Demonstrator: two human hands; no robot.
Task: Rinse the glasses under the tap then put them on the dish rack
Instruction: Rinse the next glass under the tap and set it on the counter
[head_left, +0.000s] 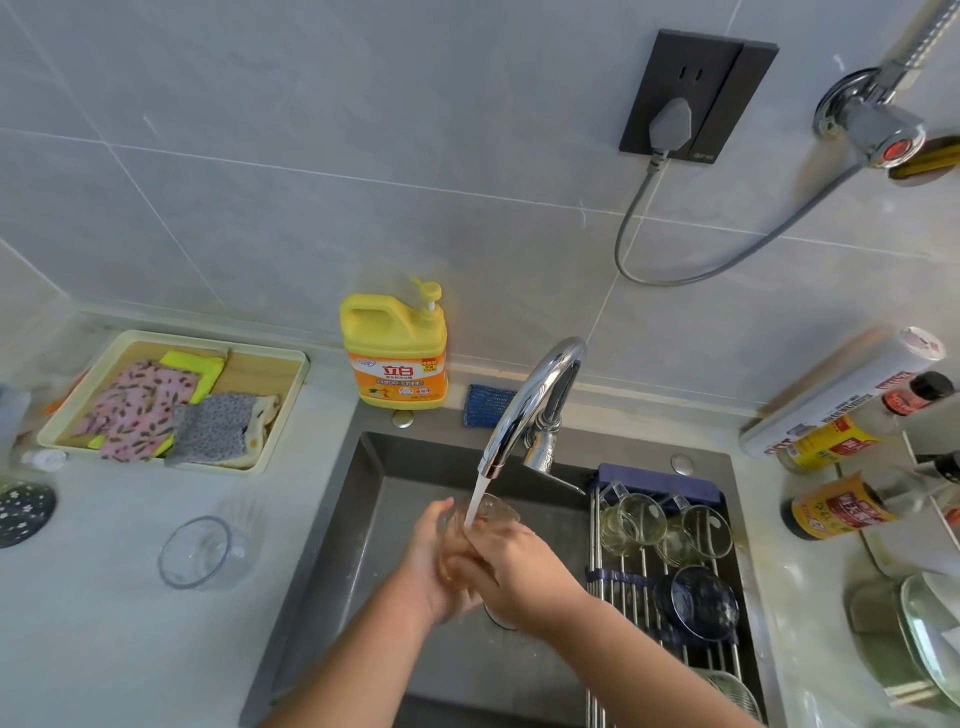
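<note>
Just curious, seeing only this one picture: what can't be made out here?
Head view only:
- Glass: lower part hidden by the left hand and right hand.
- Dish rack: near end cut off by the bottom edge.
- Plates: cut off by the right edge.
- Bottles: label text blurred, unreadable.

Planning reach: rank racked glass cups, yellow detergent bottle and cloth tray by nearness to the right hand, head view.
1. Racked glass cups, just right of the right hand.
2. Yellow detergent bottle, behind the sink.
3. Cloth tray, far left.
</note>
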